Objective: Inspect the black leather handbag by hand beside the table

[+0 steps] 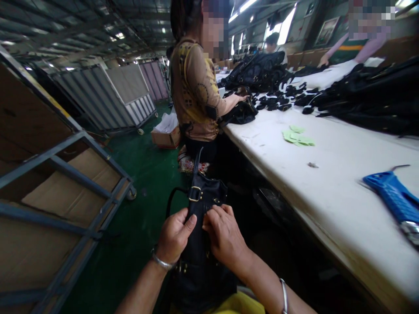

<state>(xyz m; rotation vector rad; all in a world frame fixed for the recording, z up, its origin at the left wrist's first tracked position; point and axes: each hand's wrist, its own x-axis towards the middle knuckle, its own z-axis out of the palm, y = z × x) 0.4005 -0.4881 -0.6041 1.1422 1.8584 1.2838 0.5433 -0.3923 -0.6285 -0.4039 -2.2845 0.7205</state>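
A black leather bag (203, 261) with brass buckles and a strap rests upright on my lap, below the table's edge. My left hand (174, 237) grips its left side, thumb pressed on the front panel. My right hand (223, 235) lies on the bag's right side, fingertips pinching near the small brass studs under the buckle (195, 193). Both wrists wear silver bangles.
A long white worktable (330, 187) runs on the right with a blue-handled tool (393, 198), green paper tags (298, 136) and piles of black bags (369, 98). A co-worker (196, 91) sits ahead at the table. Metal-framed carts with cardboard (65, 192) stand left on green floor.
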